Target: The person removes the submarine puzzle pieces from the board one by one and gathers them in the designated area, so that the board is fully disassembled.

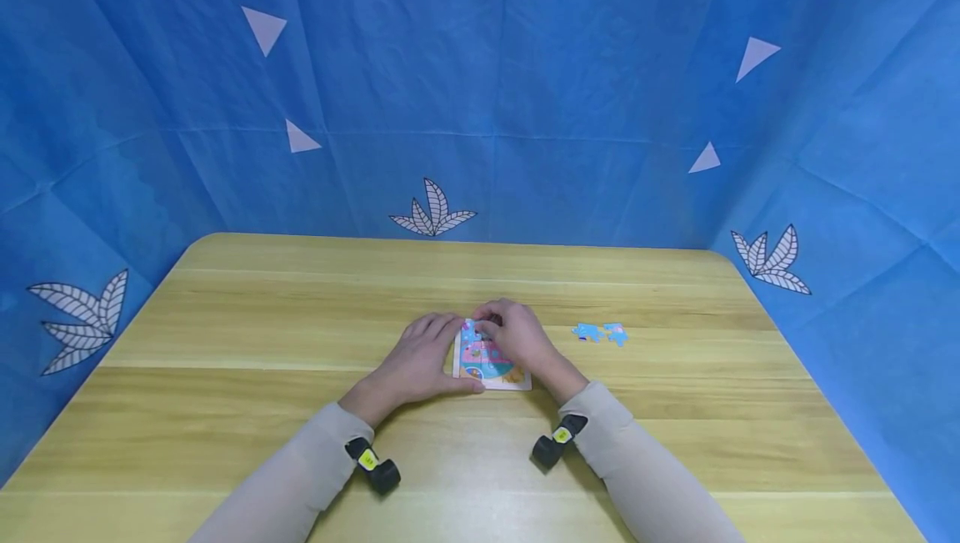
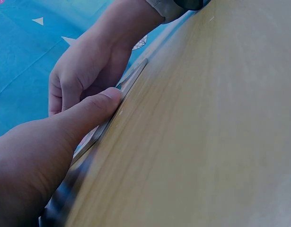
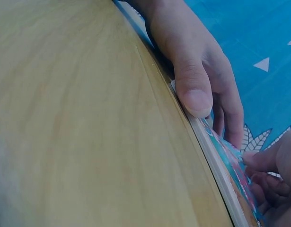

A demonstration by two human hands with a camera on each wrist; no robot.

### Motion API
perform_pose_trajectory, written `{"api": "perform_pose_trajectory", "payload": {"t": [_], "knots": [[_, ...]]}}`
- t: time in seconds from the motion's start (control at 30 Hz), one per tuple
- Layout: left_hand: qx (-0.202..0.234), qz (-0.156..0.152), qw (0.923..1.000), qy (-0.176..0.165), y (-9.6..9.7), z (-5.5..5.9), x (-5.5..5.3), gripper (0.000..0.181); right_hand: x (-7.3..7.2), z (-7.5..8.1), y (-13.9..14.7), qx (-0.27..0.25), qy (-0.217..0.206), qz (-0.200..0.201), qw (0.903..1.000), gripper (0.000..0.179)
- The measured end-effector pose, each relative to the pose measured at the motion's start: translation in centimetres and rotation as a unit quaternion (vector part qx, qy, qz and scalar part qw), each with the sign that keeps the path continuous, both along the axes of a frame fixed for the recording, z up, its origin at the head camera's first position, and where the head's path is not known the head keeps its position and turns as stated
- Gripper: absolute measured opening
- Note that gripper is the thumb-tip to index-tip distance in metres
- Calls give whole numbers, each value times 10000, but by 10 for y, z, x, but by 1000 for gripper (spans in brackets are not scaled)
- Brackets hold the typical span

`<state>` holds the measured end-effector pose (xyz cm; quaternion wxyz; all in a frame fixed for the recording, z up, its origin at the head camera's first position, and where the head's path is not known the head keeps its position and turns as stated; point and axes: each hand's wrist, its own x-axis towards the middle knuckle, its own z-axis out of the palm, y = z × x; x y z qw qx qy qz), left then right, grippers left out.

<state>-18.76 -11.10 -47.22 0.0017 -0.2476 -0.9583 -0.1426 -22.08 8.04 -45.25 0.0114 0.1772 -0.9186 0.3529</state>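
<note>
A small jigsaw puzzle board (image 1: 511, 385) with a pale frame lies on the table, its picture pink, blue and orange. My left hand (image 1: 422, 359) holds it along the left side, thumb against the near edge and fingers toward the far left corner. Over its far right part, my right hand (image 1: 519, 336) has curled fingers and pinches a blue puzzle piece at the board's far side; the fingers largely hide that piece. In the right wrist view, the right thumb (image 3: 264, 160) meets a blue edge there. The left thumb (image 2: 100, 105) presses the frame in the left wrist view.
Two loose blue puzzle pieces, one (image 1: 587, 332) beside the other (image 1: 617, 334), lie on the wooden table (image 1: 300, 309) right of the board. A blue curtain (image 1: 480, 93) with white leaf and triangle prints hangs behind and at both sides. Each wrist wears a small black camera.
</note>
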Motion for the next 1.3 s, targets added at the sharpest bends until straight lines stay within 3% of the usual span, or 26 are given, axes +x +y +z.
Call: {"api": "perform_pose_trajectory", "payload": {"t": [0.63,1.3], "knots": [[52,-33,10000,8,1,1,1,111,-3,1,6,-625,-752,-256,9949,9],[-38,-82,10000,10,0,2,1,109,-2,2,4,-733,-515,-38,9960,10]]}}
